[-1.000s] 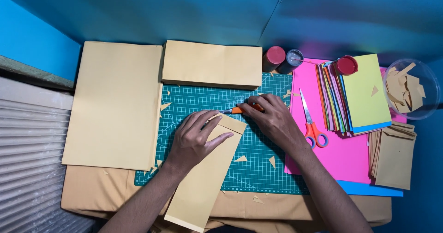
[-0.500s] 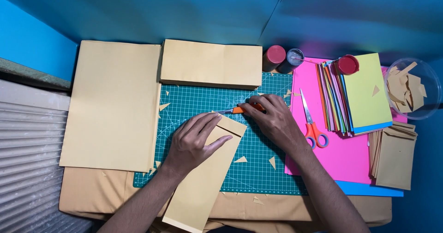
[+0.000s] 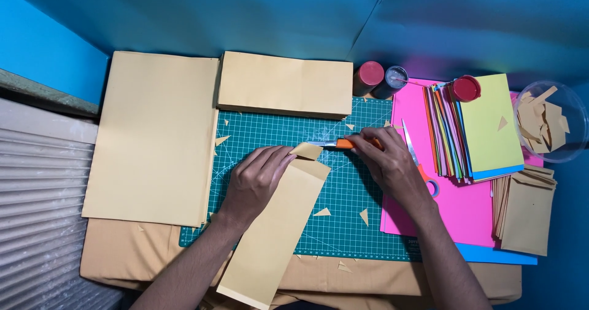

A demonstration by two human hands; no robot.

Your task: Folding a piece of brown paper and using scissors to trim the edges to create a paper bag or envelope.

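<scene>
A long tan paper strip [image 3: 276, 224] lies slanted across the green cutting mat [image 3: 343, 224]. My left hand [image 3: 254, 181] presses flat on the strip's upper part, fingertips near its top edge. A small tan cut-off piece [image 3: 307, 150] sits at the strip's top corner. My right hand [image 3: 389, 166] grips an orange craft knife [image 3: 334, 143], its blade pointing left toward that corner.
A large tan sheet stack [image 3: 153, 138] lies left of the mat, a smaller tan stack [image 3: 285, 86] behind it. Orange-handled scissors [image 3: 420, 162] rest on pink paper [image 3: 454, 205]. Coloured sheets [image 3: 485, 126], two jars [image 3: 368, 77], a red lid [image 3: 466, 88], a scrap bowl [image 3: 549, 123] and tan envelopes [image 3: 527, 209] are on the right.
The corner piece has come loose from the strip's top and lifted slightly. Both hands stayed almost in place, the knife shifting a little along the top edge.
</scene>
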